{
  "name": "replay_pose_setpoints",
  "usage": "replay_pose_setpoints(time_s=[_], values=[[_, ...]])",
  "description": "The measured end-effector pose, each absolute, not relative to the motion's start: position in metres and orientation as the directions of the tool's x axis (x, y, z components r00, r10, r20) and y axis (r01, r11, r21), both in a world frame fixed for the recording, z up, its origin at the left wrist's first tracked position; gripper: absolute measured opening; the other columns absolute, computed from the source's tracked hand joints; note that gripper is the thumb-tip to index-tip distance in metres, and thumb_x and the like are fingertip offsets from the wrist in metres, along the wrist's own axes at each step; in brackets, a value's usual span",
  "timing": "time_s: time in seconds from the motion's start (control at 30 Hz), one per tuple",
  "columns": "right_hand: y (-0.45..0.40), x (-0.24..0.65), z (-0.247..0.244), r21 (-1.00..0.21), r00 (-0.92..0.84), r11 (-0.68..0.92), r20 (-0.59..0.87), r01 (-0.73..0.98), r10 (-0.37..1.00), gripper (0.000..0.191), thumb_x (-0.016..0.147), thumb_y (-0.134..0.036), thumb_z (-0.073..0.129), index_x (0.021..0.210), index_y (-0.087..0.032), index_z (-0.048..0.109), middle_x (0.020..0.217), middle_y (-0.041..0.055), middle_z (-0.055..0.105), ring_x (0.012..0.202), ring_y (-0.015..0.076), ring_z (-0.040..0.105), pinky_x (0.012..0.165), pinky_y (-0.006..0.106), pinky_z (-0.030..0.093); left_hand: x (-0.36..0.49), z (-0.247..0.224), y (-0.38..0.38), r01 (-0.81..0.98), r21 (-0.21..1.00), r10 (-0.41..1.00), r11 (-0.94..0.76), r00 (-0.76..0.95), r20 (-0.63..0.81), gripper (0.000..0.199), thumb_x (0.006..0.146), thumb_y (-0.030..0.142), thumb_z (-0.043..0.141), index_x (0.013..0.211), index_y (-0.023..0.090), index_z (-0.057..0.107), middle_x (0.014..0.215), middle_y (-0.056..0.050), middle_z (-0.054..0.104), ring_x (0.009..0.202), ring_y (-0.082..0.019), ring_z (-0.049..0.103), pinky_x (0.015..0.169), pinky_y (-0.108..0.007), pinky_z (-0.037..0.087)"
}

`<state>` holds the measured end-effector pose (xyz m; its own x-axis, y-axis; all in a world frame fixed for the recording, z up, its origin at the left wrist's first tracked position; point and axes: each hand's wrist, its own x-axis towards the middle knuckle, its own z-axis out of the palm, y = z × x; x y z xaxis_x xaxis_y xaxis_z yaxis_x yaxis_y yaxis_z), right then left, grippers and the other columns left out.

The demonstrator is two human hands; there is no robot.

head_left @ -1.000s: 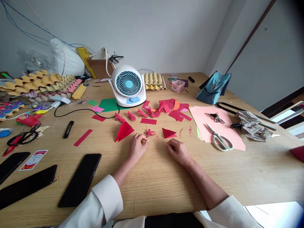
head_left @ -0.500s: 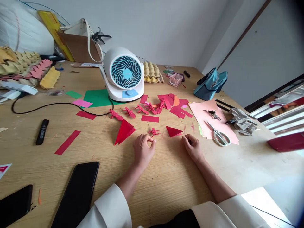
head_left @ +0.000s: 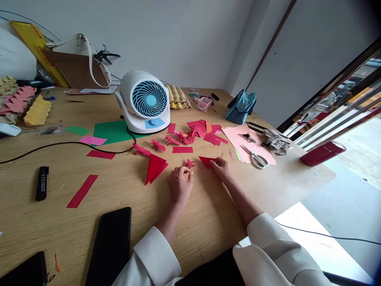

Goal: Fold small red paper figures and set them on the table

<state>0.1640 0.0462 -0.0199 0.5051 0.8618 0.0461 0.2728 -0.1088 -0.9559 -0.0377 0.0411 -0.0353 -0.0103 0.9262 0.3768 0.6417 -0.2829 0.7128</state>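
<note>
My right hand point(head_left: 222, 169) has its thumb and fingertips on the right end of a small folded red paper triangle point(head_left: 204, 161), which lies on the table. Just beyond my left hand point(head_left: 180, 184) sits a small red paper insect point(head_left: 189, 163). The fingers of that hand are curled, thumb and forefinger close together; whatever may be between them is too small to make out. Left of it is a larger folded red paper piece point(head_left: 155, 169). More folded red paper insects point(head_left: 156, 145) stand in a row further back.
A white fan point(head_left: 149, 101) stands behind the paper pieces. Scissors point(head_left: 258, 160) and keys point(head_left: 249, 138) lie on pink sheets point(head_left: 233, 133) to the right. Phones point(head_left: 110, 242), a black marker point(head_left: 42, 183) and a red strip point(head_left: 82, 191) are at left; a red bottle point(head_left: 323, 153) lies far right.
My right hand has moved left and forward onto the small red paper triangle. My left hand keeps its curled pose by the small insect. The view has turned to the right.
</note>
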Motion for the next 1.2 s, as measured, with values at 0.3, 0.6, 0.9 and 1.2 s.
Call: replay_pose_setpoints(time_s=[0.3, 0.6, 0.9, 1.2], values=[[-0.016, 0.14, -0.014, -0.999, 0.408, -0.039, -0.042, -0.015, 0.912, 0.04, 0.069, -0.057, 0.075, 0.079, -0.021, 0.058, 0.063, -0.0002, 0.064, 0.057, 0.0137, 0.057, 0.057, 0.026, 0.045, -0.029, -0.033, 0.035, 0.293, 0.805, 0.856, -0.516, 0.208, 0.473, 0.005, 0.091, 0.025, 0.057, 0.092, 0.021, 0.061, 0.087, -0.004, 0.068, 0.079, -0.017, 0.065, 0.075, -0.028, 0.052], [-0.038, 0.107, -0.011, -0.994, 0.247, -0.072, -0.091, -0.088, 0.965, 0.038, 0.069, -0.052, 0.077, 0.076, -0.021, 0.058, 0.065, -0.0014, 0.061, 0.057, 0.013, 0.054, 0.056, 0.026, 0.046, -0.031, -0.024, 0.032, 0.217, 0.894, 0.902, -0.393, 0.28, 0.329, 0.016, 0.09, 0.031, 0.056, 0.081, 0.019, 0.06, 0.072, 0.0, 0.067, 0.061, -0.011, 0.06, 0.061, -0.021, 0.048], [-0.029, 0.135, 0.002, -0.961, 0.088, -0.012, 0.013, 0.277, 0.996, 0.028, 0.079, -0.044, 0.066, 0.088, -0.019, 0.062, 0.078, 0.0006, 0.061, 0.064, 0.0123, 0.051, 0.055, 0.024, 0.041, -0.033, -0.017, 0.026, 0.229, 0.865, 0.837, -0.447, 0.448, 0.314, 0.014, 0.083, 0.024, 0.055, 0.071, 0.019, 0.057, 0.064, 0.003, 0.055, 0.06, -0.01, 0.048, 0.061, -0.021, 0.042], [-0.032, 0.138, -0.002, -0.974, 0.036, -0.21, -0.213, -0.082, 0.976, 0.042, 0.074, -0.057, 0.073, 0.082, -0.022, 0.052, 0.06, -0.0024, 0.06, 0.057, 0.0147, 0.059, 0.06, 0.028, 0.049, -0.03, -0.015, 0.022, 0.169, 0.948, 0.904, -0.271, 0.382, 0.191, 0.018, 0.087, 0.032, 0.057, 0.079, 0.017, 0.061, 0.067, 0.002, 0.061, 0.061, -0.011, 0.054, 0.059, -0.021, 0.043]])
